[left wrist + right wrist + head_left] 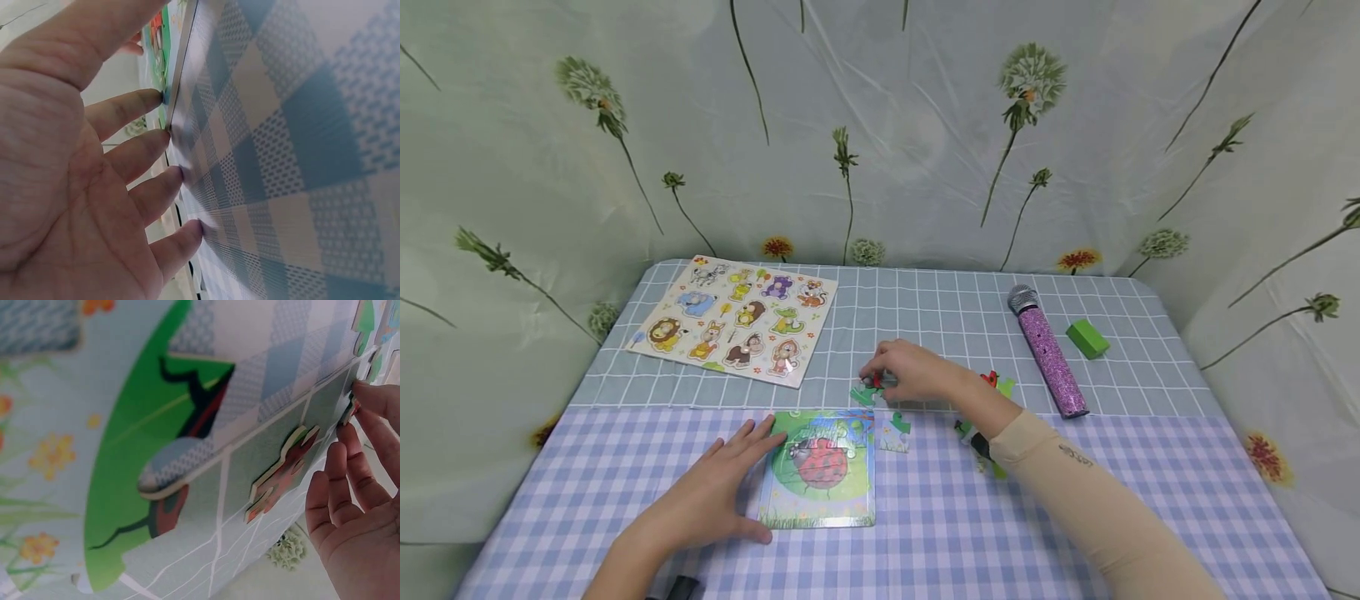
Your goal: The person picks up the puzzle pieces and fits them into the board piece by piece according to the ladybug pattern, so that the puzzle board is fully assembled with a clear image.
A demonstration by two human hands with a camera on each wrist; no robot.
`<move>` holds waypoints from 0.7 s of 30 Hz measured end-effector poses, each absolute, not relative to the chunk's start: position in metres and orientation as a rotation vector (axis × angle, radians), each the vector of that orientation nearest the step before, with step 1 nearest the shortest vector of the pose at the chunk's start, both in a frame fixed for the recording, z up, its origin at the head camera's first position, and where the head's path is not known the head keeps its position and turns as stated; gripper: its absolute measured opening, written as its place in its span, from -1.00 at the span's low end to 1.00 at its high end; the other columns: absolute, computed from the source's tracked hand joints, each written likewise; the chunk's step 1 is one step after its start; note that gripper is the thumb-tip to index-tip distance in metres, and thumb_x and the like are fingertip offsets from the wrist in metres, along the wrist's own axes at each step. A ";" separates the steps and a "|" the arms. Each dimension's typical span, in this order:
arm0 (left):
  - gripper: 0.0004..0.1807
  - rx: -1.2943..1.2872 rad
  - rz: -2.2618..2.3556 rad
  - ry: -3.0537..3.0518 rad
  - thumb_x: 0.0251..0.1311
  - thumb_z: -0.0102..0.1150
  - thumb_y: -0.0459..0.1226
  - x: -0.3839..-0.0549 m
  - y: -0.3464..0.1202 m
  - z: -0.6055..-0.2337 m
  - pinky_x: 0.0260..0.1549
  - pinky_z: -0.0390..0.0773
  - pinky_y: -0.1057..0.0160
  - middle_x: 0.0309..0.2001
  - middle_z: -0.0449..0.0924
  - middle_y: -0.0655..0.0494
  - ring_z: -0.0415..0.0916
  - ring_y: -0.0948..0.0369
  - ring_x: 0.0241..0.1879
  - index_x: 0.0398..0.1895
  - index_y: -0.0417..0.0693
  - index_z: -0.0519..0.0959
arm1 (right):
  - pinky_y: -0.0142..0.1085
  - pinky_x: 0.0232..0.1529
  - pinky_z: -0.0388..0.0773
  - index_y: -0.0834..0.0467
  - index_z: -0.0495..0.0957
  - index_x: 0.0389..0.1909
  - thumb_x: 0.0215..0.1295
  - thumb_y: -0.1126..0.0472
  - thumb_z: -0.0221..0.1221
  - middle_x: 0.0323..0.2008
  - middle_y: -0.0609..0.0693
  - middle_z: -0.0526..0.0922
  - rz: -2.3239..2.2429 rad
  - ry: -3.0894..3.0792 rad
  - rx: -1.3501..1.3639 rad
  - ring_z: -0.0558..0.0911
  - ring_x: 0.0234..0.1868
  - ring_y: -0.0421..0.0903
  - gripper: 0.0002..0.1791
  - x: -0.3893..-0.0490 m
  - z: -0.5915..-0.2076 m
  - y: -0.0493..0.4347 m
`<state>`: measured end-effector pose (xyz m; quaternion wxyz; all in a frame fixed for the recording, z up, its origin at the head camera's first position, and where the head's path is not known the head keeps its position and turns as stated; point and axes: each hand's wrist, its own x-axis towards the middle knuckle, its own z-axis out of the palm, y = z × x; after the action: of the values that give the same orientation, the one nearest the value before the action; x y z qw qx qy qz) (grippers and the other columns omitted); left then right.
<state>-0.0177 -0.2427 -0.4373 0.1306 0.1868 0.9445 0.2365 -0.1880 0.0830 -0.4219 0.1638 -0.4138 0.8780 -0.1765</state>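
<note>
A square ladybug puzzle (pixel 822 471) lies on the checked cloth, its printed picture facing up. My left hand (pixel 718 483) is spread along its left side, fingertips at the upper left corner and thumb by the lower left. In the left wrist view, the fingertips (pixel 153 140) touch the cloth and the puzzle's edge. Beyond the puzzle, my right hand (pixel 910 371) pinches a small puzzle piece (pixel 348 412) with red and dark parts between thumb and fingers. A green piece (pixel 862 395) lies just under that hand, and another piece (pixel 895 433) sits beside the puzzle's right edge.
More loose pieces (pixel 989 379) lie under and beside the right forearm. An animal peg board (pixel 737 321) rests at the back left. A pink glitter microphone (pixel 1048 354) and a green block (pixel 1087 339) are at the right. A patterned curtain (pixel 910 142) hangs behind the table.
</note>
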 end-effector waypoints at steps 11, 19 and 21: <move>0.36 0.567 0.675 2.769 -0.36 0.77 0.21 -0.018 -0.243 -0.438 0.46 0.17 -0.58 0.71 0.16 -0.09 0.10 -0.29 0.67 0.64 0.07 0.35 | -0.29 0.03 0.64 0.19 0.70 0.27 0.31 0.30 0.40 -0.08 0.03 0.69 -0.561 2.470 -1.139 0.62 -0.10 -0.15 -0.52 -0.193 -0.422 0.085; 0.36 0.570 0.684 2.766 -0.37 0.76 0.22 -0.018 -0.243 -0.438 0.44 0.17 -0.60 0.71 0.17 -0.10 0.10 -0.30 0.66 0.64 0.06 0.35 | -0.34 -0.05 0.59 0.19 0.71 0.25 0.32 0.29 0.40 -0.16 -0.01 0.68 -0.577 2.465 -1.119 0.56 -0.18 -0.19 -0.54 -0.193 -0.423 0.085; 0.36 0.572 0.686 2.765 -0.37 0.76 0.23 -0.017 -0.243 -0.438 0.44 0.17 -0.60 0.71 0.17 -0.10 0.10 -0.30 0.66 0.64 0.06 0.35 | -0.35 -0.06 0.58 0.19 0.72 0.24 0.32 0.29 0.41 -0.16 -0.01 0.69 -0.584 2.464 -1.120 0.56 -0.18 -0.19 -0.55 -0.193 -0.423 0.085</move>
<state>-0.0175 -0.2434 -0.4384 0.1178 0.1955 0.9449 0.2344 -0.1926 0.0848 -0.4228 0.1852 -0.3977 0.8744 -0.2074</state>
